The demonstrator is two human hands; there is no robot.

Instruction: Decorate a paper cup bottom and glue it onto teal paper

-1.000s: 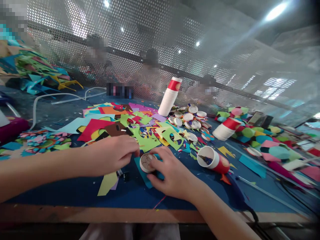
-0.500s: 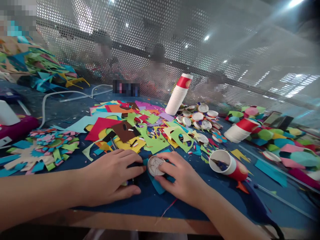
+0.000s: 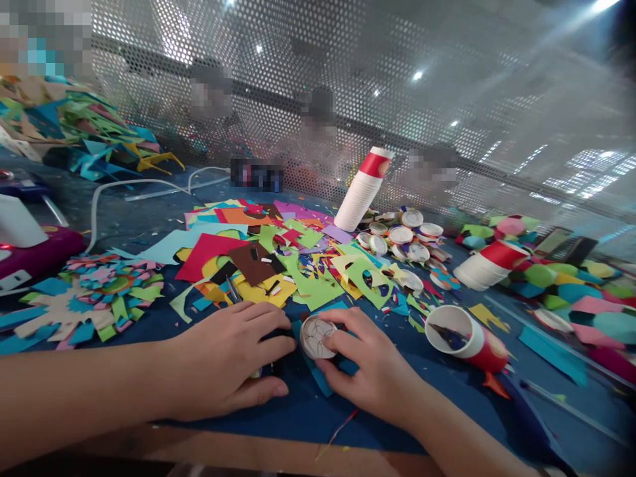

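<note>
My right hand (image 3: 368, 361) has its fingers round a small white disc (image 3: 317, 338) with curved lines drawn on it. Under the disc lies a piece of blue paper (image 3: 322, 383) on the dark blue table. My left hand (image 3: 238, 361) rests palm down just left of the disc, its thumb apart from the fingers; something dark and thin shows partly beneath it, too hidden to name. Scraps of coloured paper (image 3: 315, 281) spread beyond both hands, with a brown piece (image 3: 251, 265) and a red piece (image 3: 206, 257) among them.
A paper cup (image 3: 484, 348) with tools inside lies at the right, by a blue-handled tool (image 3: 529, 411). Stacked cups (image 3: 360, 199) lean farther back near a pile of white discs (image 3: 400, 235). Paper flowers (image 3: 99, 298) lie left. A perforated screen (image 3: 278, 126) stands behind.
The whole view has shifted slightly, so the table's things appear a little farther right. Both hands keep nearly the same pose, the right still at the disc.
</note>
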